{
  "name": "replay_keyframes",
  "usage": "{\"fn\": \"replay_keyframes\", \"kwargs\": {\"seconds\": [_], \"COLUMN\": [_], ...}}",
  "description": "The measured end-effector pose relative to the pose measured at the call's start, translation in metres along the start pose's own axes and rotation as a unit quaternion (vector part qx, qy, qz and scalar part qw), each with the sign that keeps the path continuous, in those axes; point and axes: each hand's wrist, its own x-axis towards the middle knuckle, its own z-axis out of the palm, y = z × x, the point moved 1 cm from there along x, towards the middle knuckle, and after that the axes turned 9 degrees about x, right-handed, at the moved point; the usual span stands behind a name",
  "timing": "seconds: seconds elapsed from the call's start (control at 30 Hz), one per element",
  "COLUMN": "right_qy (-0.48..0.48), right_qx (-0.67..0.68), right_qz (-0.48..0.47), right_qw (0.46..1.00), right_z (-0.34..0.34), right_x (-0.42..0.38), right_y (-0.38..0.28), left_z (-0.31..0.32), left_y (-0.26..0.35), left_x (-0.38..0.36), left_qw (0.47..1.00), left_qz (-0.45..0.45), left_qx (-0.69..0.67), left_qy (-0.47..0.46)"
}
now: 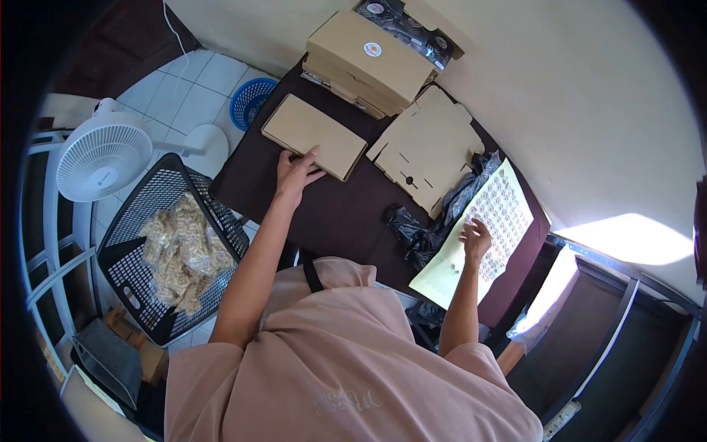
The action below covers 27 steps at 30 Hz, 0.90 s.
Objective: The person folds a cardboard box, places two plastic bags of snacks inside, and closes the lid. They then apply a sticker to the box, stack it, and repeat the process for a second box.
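Observation:
My left hand (pixel 297 174) rests at the near edge of a closed flat cardboard box (pixel 313 132). Its fingers are spread, some over the lid and the thumb along the front side. Over a sheet of small round stickers (pixel 504 214) is my right hand (pixel 476 239), fingers bent inward toward the sheet. Whether a sticker is between those fingertips is too small to see. The sheet has a bare pale strip along its left side, with a few small marks near the hand.
Stacked cardboard boxes (pixel 368 59), the top one bearing a round sticker, stand at the back. Beside them lies flat cut cardboard (pixel 427 144); black plastic bags (pixel 412 234) sit nearby. At left are a black crate (pixel 140 195) of bagged snacks, a white fan (pixel 103 162) and a blue basket (pixel 239 107).

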Motion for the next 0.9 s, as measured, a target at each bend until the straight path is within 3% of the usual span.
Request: {"fn": "replay_keyframes", "kwargs": {"seconds": [0.1,0.17,0.23,0.3,0.37,0.43,0.6,0.7,0.77,0.83,0.87,0.9], "right_qy": [0.011,0.029,0.022,0.008,-0.020,-0.056,-0.142,-0.192,-0.198,-0.128,-0.071,-0.010], "right_qx": [-0.064,-0.180,-0.180,-0.207,-0.179,-0.122,-0.101,-0.130,-0.120,-0.109,-0.239,-0.354], "right_qz": [-0.071,-0.158,-0.222,-0.144,-0.152,-0.091,-0.061,-0.091,-0.072,-0.011,-0.180,-0.340], "right_qw": [0.995,0.971,0.958,0.968,0.972,0.987,0.983,0.968,0.970,0.986,0.952,0.871], "right_z": [0.018,0.017,0.021,0.021,0.016,0.018,0.010,0.003,0.002,0.012,0.015,0.021], "right_x": [0.011,0.026,0.028,0.018,0.027,0.021,0.025,0.032,0.028,0.013,0.018,0.021], "right_y": [0.015,0.040,0.041,0.024,0.035,0.017,0.006,0.001,-0.003,-0.032,-0.035,-0.038], "left_z": [0.008,0.008,0.007,0.008,0.013,0.018,0.027,0.029,0.028,0.029,0.030,0.029], "left_y": [0.000,0.001,0.002,0.004,0.004,0.003,0.011,0.017,0.019,0.020,0.020,0.020], "left_x": [0.002,0.005,0.011,0.015,0.018,0.021,0.027,0.028,0.030,0.033,0.034,0.036], "left_qw": [1.000,0.998,1.000,1.000,1.000,0.999,0.998,0.996,0.995,0.994,0.992,0.991], "left_qz": [0.022,0.049,0.006,0.008,0.015,0.021,0.005,-0.018,-0.031,-0.041,-0.047,-0.053], "left_qx": [0.012,0.011,-0.023,-0.007,-0.008,-0.018,0.031,0.067,0.083,0.096,0.104,0.114], "left_qy": [0.016,0.031,0.008,0.022,0.015,0.020,0.055,0.058,0.050,0.043,0.045,0.047]}}
